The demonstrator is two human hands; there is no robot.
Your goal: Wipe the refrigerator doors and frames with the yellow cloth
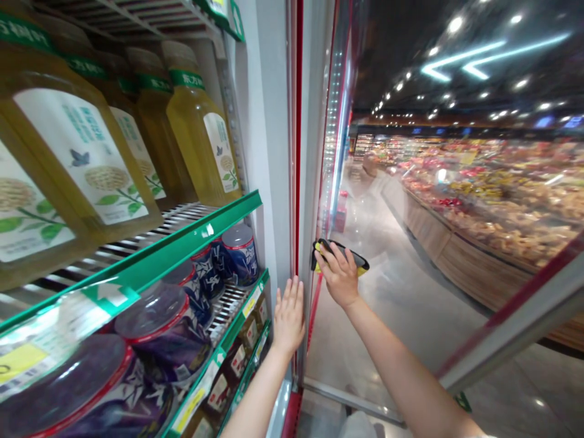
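Observation:
My right hand (338, 275) presses a folded black and yellow cleaning cloth (356, 258) against the glass of an open refrigerated display door (365, 340). Its fingers curl over the cloth. My left hand (288, 317) lies flat with its fingers spread, holding nothing, against the red-trimmed door edge (297, 182). Part of the cloth is hidden under my right hand's fingers.
To the left stand yellow-green bottled tea (196, 131) on a wire shelf with a green rail (137, 261), with blue cans (239, 255) and purple-lidded packages (162, 328) below. Beyond the glass lie a shop aisle floor (365, 243) and a long food counter (493, 207).

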